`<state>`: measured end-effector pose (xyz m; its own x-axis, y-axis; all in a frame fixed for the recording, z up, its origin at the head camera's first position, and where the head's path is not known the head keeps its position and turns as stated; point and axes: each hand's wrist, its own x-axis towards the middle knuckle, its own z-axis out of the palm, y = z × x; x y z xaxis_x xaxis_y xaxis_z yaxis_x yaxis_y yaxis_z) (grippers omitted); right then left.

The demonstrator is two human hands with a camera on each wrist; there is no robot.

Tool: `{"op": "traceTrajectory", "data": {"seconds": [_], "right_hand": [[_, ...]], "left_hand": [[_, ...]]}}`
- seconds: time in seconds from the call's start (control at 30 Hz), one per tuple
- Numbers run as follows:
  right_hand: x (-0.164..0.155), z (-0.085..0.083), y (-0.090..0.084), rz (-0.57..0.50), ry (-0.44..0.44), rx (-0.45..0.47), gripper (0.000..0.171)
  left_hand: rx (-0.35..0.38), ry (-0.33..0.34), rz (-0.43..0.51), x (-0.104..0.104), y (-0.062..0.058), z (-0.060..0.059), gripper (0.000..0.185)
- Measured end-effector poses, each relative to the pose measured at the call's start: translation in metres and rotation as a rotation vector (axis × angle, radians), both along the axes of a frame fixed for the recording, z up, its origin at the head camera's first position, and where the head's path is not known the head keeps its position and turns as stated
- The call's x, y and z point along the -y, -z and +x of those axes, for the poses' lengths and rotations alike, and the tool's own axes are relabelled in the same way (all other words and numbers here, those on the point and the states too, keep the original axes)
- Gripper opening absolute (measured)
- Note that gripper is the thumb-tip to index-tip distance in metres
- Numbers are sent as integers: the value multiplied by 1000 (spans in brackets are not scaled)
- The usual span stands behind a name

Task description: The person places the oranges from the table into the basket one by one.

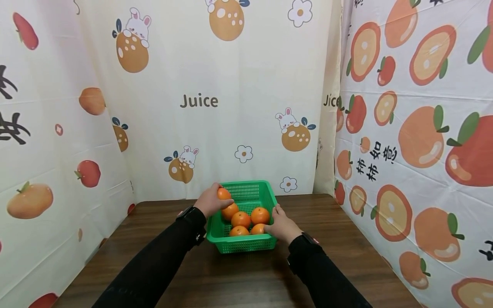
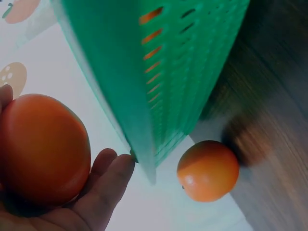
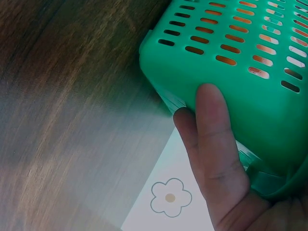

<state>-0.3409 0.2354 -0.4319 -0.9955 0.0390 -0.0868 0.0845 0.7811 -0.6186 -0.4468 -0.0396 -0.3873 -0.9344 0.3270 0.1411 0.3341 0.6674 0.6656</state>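
A green plastic basket (image 1: 246, 247) stands on the table with several oranges (image 1: 241, 220) inside, mostly in its front and left. My left hand (image 1: 209, 201) is at the basket's back left rim and holds an orange (image 2: 45, 149) between thumb and fingers. In the left wrist view, the fingertips reach the rim beside the slotted wall. On the basket's right side, my right hand (image 1: 284, 224) grips the edge, thumb over the rim and fingers (image 3: 214, 130) laid along the outer wall. That thumb is hidden in the right wrist view.
Another orange (image 2: 208, 171) lies outside the basket on the wooden table, near its back edge. The brown table (image 1: 308, 214) meets printed cloths (image 1: 246, 128) at the back and sides.
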Motion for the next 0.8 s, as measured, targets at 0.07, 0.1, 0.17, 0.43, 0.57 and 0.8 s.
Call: {"op": "traceTrajectory", "data": {"seconds": [0.07,0.1,0.17,0.43,0.57,0.8], "right_hand": [[0,0,0,1,2,1,88],[0,0,0,0,5,3,88],[0,1,-1,-9,8,7,88],[3,0,-5,23,-3,-5,87],[4,-1,-8,74,-12,-26,87],[3,2,-5,100,-16,-25,88]], "left_hand": [[-1,8,-3,-2,-1,0,72],[-2,13,-5,-2,-2,0,72],[0,16,-8,-4,-4,0,73],[37,-22,-62,-5,-13,-12,82],[48,-18,-49,-4,-12,-20,80],[77,8,-51,-11,-9,-26,78]]}}
